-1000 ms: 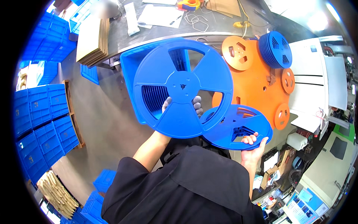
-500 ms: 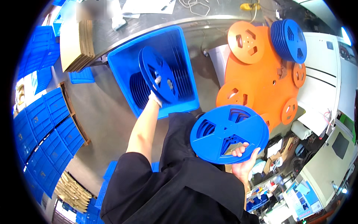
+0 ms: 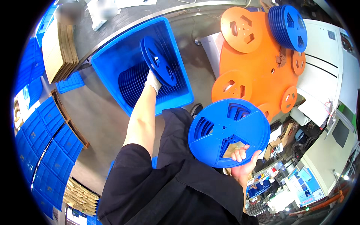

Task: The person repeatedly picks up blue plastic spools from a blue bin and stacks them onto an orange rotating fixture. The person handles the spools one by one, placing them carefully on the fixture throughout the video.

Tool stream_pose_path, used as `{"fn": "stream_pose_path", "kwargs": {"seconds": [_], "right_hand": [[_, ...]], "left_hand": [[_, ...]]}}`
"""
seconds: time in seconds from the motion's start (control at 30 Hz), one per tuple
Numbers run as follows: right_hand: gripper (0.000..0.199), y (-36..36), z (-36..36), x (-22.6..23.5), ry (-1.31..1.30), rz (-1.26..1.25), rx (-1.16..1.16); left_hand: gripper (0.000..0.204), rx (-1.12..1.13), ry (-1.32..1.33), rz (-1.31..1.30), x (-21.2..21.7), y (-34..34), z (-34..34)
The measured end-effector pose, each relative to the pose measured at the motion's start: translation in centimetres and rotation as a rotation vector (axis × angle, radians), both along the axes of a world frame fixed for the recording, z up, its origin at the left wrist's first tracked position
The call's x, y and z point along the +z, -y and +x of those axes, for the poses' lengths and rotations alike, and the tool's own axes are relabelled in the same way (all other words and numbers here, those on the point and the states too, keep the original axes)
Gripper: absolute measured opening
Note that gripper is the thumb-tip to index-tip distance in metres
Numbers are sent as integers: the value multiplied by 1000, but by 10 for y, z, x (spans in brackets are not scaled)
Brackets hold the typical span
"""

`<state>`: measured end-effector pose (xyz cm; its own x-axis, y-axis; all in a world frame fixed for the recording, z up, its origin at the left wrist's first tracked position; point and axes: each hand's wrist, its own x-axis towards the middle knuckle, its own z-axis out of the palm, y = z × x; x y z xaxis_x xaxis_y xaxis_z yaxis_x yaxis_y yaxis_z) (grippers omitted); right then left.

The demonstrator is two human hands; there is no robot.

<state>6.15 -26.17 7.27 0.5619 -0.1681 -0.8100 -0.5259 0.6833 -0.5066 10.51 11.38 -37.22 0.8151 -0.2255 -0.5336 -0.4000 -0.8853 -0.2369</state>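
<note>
My left hand [image 3: 152,81], in a white glove, reaches into a blue plastic bin [image 3: 107,80]. It is closed on the edge of a blue reel [image 3: 162,69], which leans tilted inside the bin; its fingers are mostly behind the reel. More blue reels [image 3: 129,87] stand on edge in a close row under and beside it. My bare right hand [image 3: 244,162] grips a stack of blue reels [image 3: 208,144] against my front. Some of its fingers come through a cut-out of the reels, and the thumb lies along the rim.
An orange round turntable [image 3: 258,80] with several orange discs stands at the right, bearing another blue reel stack [image 3: 296,28]. Behind the bin runs a grey worktable [image 3: 127,17]; cardboard sheets [image 3: 54,52] lean at its left. Blue crates [image 3: 60,153] are stacked far left.
My left hand has lowered its reel further into the bin, and more of the standing row shows. The right hand keeps its stack. The whole view has shifted slightly.
</note>
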Motion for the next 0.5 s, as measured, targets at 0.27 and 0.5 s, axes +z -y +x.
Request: {"fn": "stream_pose_path", "kwargs": {"seconds": [0.27,0.5], "right_hand": [[56,-3,4,35,224,3,24],[57,30,-5,55,474,126,150]], "left_hand": [[58,-407,-385,558,80,6,-76],[53,-1251,-83,2110,103,24,-75]]}}
